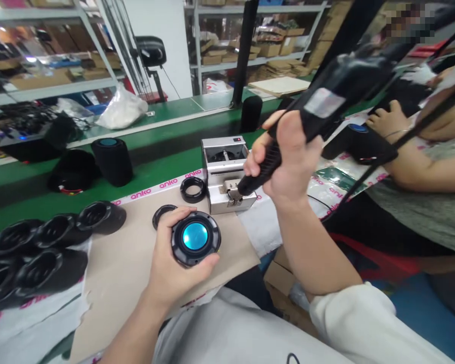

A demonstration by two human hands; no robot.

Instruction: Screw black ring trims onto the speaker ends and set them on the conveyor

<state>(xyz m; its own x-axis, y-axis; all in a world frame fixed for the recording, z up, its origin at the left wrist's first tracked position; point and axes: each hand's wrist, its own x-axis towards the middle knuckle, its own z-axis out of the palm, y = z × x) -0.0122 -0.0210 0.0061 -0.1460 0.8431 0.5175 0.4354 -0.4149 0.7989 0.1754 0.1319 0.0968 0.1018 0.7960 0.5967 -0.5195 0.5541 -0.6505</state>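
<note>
The left hand (pixel 172 268) is closed around a round black speaker part (pixel 195 238) with a shiny blue centre, its fingers on the far side of the rim and its thumb along the near side. The part is held over the far edge of a cardboard sheet (pixel 136 288) that lies on the bench (pixel 147 172), just beside a flat black ring (pixel 161 214). A thicker black ring (pixel 193 189) sits on the sheet's far edge. The right hand (pixel 288 156) holds a black electric screwdriver (pixel 328 96) in a tight, full grip, with the tip pointing down at the front of a small metal box (pixel 223 174); whether the tip touches the box is hard to tell. At least 5 black speaker housings (pixel 38 268) lie at the left edge of the sheet. Along the bench's far side stand 2 upright black speakers (pixel 112 162), with a bag of white stuff (pixel 121 110) beyond them. To the right, a co-worker's hand (pixel 389 121) rests on a black speaker (pixel 358 144) with a blue top, and the co-worker's grey shirt (pixel 420 217) fills that side. Metal shelves (pixel 250 55) with cardboard boxes stand in the background.
</note>
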